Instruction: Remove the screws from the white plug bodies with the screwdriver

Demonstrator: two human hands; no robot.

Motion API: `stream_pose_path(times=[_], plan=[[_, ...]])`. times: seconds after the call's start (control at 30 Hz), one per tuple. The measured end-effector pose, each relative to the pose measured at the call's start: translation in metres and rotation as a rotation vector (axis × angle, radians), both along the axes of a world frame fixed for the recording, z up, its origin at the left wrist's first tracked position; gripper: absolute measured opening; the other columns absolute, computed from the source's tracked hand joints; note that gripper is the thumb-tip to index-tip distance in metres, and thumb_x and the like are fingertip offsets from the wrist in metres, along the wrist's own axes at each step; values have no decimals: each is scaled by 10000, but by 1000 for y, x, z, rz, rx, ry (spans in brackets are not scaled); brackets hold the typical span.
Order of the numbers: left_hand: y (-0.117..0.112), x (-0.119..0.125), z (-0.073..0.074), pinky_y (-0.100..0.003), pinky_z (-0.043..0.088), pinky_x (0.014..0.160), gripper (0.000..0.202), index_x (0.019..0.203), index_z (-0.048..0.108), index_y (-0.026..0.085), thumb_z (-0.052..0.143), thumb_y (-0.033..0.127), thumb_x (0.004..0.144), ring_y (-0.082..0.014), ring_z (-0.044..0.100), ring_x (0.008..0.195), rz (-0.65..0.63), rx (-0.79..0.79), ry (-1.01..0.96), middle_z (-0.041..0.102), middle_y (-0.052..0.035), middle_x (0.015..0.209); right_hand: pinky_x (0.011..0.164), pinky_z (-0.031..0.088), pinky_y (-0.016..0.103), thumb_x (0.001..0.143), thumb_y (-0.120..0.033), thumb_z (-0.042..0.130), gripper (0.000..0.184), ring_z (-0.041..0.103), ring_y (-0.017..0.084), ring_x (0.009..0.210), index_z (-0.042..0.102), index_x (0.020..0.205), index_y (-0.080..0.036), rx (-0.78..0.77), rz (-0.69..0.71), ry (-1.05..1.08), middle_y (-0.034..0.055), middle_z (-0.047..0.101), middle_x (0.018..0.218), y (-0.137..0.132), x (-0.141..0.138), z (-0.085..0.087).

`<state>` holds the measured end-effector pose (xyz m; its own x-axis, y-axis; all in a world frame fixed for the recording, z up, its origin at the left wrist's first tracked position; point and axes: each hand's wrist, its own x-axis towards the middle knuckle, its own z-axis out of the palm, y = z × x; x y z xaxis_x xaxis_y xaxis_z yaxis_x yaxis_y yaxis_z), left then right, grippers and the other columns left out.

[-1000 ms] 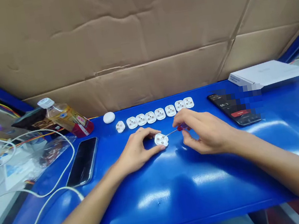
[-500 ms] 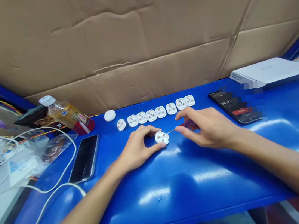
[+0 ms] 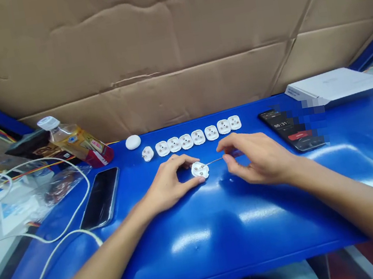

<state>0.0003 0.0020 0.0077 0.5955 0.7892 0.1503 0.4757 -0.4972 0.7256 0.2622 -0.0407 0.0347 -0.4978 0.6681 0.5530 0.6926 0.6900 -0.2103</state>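
Note:
My left hand [image 3: 170,182] is closed around the edge of a small round white plug part [image 3: 200,170], thumb in front and fingers behind. Metal pieces show in its open face. In my right hand [image 3: 258,156] is a screwdriver; its thin metal shaft [image 3: 215,160] points left and its tip reaches the plug part's upper right. My fingers hide most of the handle. Behind the hands stands a row of similar white plug parts [image 3: 186,141], several of them, with their metal pieces facing up. A white plug part with pins [image 3: 147,153] sits at the row's left end.
A smooth white rounded piece [image 3: 133,142] lies behind the row. To the left are a dark phone [image 3: 100,198], a drink bottle [image 3: 79,142] and loose white cables [image 3: 59,254]. At right lie a phone with a timer [image 3: 291,130] and a white box [image 3: 340,83]. Cardboard [image 3: 157,45] walls the back.
The screwdriver's handle was partly visible and is now mostly hidden behind my right fingers, its shaft lying flatter. My left hand keeps hold of the plug part. The whole view has shifted slightly.

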Motion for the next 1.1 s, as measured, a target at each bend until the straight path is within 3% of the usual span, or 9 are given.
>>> stream_pose_path(times=[0.1, 0.2, 0.3, 0.47, 0.63, 0.8, 0.87, 0.97, 1.1], plan=[[1, 0, -2, -387, 530, 932, 407, 1182, 722, 229, 809, 466, 862, -248, 676, 1044, 0, 17, 7, 755, -51, 1124, 707, 526, 342, 954, -207, 558, 159, 732, 245, 839, 578, 1106, -162, 29, 28, 11, 96, 741, 977, 0, -1, 2], [2, 0, -3, -389, 530, 937, 421, 1195, 719, 235, 805, 478, 863, -251, 674, 1059, 11, 18, 12, 753, -51, 1137, 630, 498, 332, 1014, -306, 571, 154, 718, 231, 725, 599, 1075, -167, 36, -25, -26, 61, 734, 837, 1, -1, 3], [1, 0, -1, -386, 533, 930, 419, 1203, 718, 238, 808, 463, 862, -244, 675, 1043, 8, 16, 17, 751, -47, 1124, 638, 506, 318, 1010, -228, 547, 83, 698, 199, 686, 599, 1057, -184, 34, -1, -8, 38, 722, 819, 3, 1, 0], [0, 1, 0, -381, 538, 922, 404, 1193, 718, 223, 819, 425, 858, -237, 678, 1024, 11, 10, 4, 753, -54, 1121, 728, 551, 333, 908, -162, 572, 216, 712, 223, 848, 572, 1124, -166, -1, 71, 60, 90, 716, 979, 4, 2, -2], [0, 1, -1, -374, 537, 916, 391, 1183, 720, 222, 818, 418, 860, -233, 678, 1014, 7, 9, 3, 751, -51, 1109, 600, 481, 307, 1002, -255, 569, 95, 682, 190, 649, 592, 1079, -203, 12, -26, 25, 16, 710, 784, 4, 4, -5], [-1, 1, 0, -378, 535, 909, 394, 1189, 713, 220, 813, 417, 862, -238, 676, 1010, -1, 22, 11, 750, -59, 1112, 760, 546, 344, 941, -196, 562, 230, 725, 229, 855, 571, 1171, -184, -22, 20, 48, 81, 735, 987, 2, 2, -5], [-1, 0, 2, -378, 535, 909, 385, 1177, 715, 220, 810, 424, 864, -239, 677, 1010, -3, 9, 15, 752, -59, 1111, 718, 534, 333, 972, -250, 566, 219, 724, 222, 806, 573, 1181, -182, -56, 3, 23, 64, 738, 926, 1, 1, -4], [-2, 0, 3, -372, 532, 904, 377, 1170, 714, 223, 806, 427, 868, -233, 676, 1000, -6, 7, 15, 752, -54, 1104, 609, 468, 303, 1026, -289, 538, 107, 681, 181, 646, 602, 1053, -208, -65, 5, -35, 13, 716, 778, 2, 1, -4], [-1, 1, 3, -362, 529, 894, 376, 1182, 709, 224, 800, 421, 875, -230, 673, 994, -13, 23, 19, 747, -55, 1110, 624, 470, 294, 993, -213, 541, 92, 688, 173, 659, 605, 1059, -212, 8, 13, -17, 10, 725, 802, 3, 4, -4]])
